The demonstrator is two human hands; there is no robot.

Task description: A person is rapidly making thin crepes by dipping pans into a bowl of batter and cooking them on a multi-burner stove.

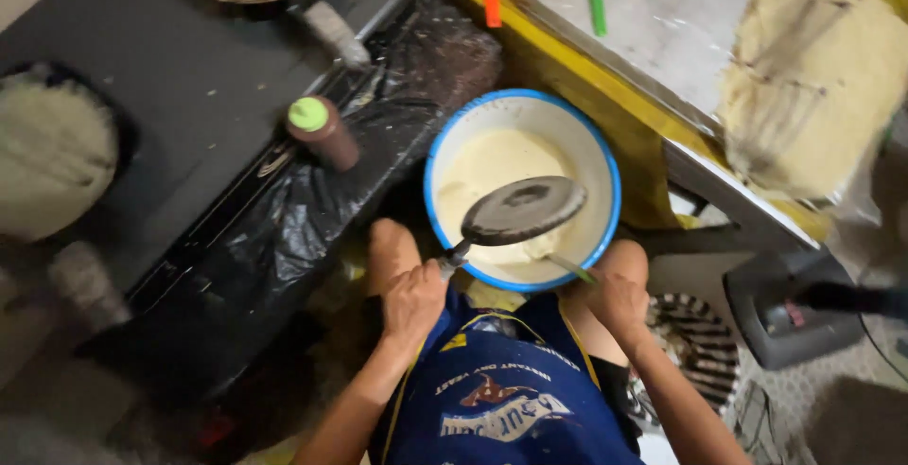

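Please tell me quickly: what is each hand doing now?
Left hand: closed on the handle of a round dark flat pan.
Right hand: closed on a thin pale-green utensil handle.

The left hand [412, 299] gripped the handle of a round dark pan [523, 209] over a blue-rimmed bowl [606, 167] of pale batter [487, 168]. The right hand [619, 297] held a utensil handle [571, 268] at the rim.
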